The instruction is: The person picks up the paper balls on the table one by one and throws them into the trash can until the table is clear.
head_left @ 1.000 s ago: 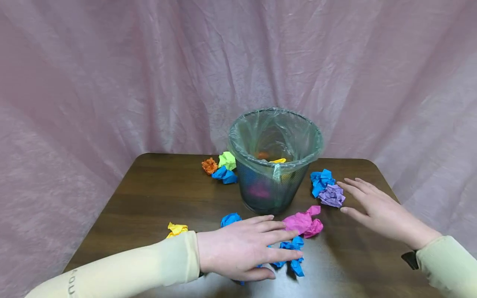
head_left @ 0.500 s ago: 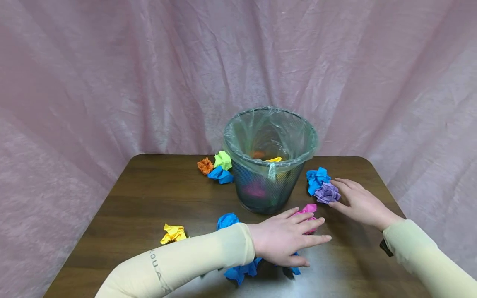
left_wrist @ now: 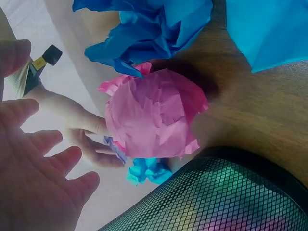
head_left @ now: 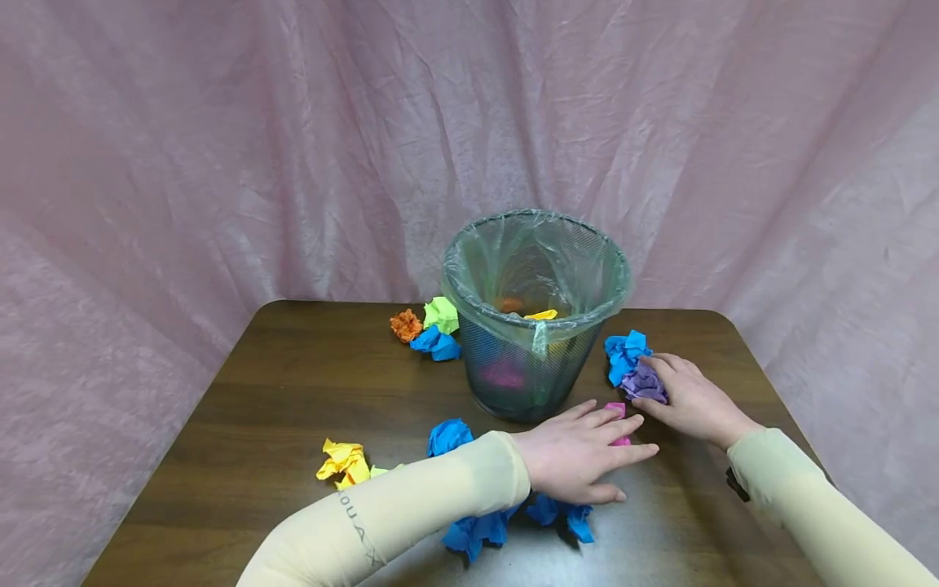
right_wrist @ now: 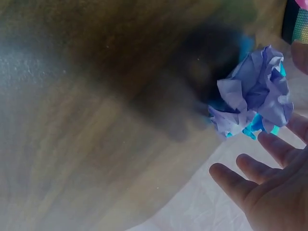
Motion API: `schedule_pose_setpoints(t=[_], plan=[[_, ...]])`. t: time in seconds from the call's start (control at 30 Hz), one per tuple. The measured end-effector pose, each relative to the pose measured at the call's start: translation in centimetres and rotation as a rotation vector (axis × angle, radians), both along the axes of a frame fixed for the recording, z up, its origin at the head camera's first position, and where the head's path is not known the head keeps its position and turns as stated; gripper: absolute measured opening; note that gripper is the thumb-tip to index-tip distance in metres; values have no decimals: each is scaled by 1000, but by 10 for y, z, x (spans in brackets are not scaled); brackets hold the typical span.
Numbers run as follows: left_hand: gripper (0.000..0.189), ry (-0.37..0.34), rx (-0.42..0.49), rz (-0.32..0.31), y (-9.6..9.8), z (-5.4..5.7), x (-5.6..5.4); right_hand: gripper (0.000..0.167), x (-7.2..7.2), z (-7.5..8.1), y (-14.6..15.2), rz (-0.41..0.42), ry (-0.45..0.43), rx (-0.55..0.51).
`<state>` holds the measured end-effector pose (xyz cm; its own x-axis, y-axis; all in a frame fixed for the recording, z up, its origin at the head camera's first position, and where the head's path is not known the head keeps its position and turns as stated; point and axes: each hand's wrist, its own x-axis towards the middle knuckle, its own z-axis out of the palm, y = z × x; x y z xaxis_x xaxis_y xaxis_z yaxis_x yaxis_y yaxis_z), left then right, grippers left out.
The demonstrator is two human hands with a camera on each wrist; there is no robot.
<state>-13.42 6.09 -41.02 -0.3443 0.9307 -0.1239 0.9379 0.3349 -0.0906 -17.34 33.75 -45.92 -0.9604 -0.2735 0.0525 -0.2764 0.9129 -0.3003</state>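
Observation:
My left hand (head_left: 575,452) is spread with its fingers extended over a crumpled pink paper ball (left_wrist: 151,113), which it mostly hides in the head view. In the left wrist view the fingertips are apart from the pink paper. On the right, my right hand (head_left: 693,403) reaches to a crumpled purple paper ball (head_left: 644,385), thumb and index finger on either side of it. Its fingers are extended and spread in the right wrist view. A crumpled blue paper ball (head_left: 625,349) lies against the far side of the purple one.
A mesh wastebasket (head_left: 528,383) with a clear liner, some paper inside, stands mid-table. Orange (head_left: 406,325), green (head_left: 442,314) and blue paper balls (head_left: 436,344) lie left of it. Yellow paper (head_left: 345,461) and several blue balls (head_left: 480,530) lie nearer, partly under the left arm.
My left hand has moved right, from over the blue paper to over the pink ball. My right hand has moved left, bringing its fingers up around the purple ball.

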Motion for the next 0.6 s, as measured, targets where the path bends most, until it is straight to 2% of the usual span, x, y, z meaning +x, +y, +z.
schedule_pose_setpoints(t=[0.4,0.6], plan=[[73,-57,-19,17,10,-7,-2,63,10,-13,6,16,11,20],[73,-53,-14,20,10,-8,-3,67,19,-10,11,32,-2,63]])
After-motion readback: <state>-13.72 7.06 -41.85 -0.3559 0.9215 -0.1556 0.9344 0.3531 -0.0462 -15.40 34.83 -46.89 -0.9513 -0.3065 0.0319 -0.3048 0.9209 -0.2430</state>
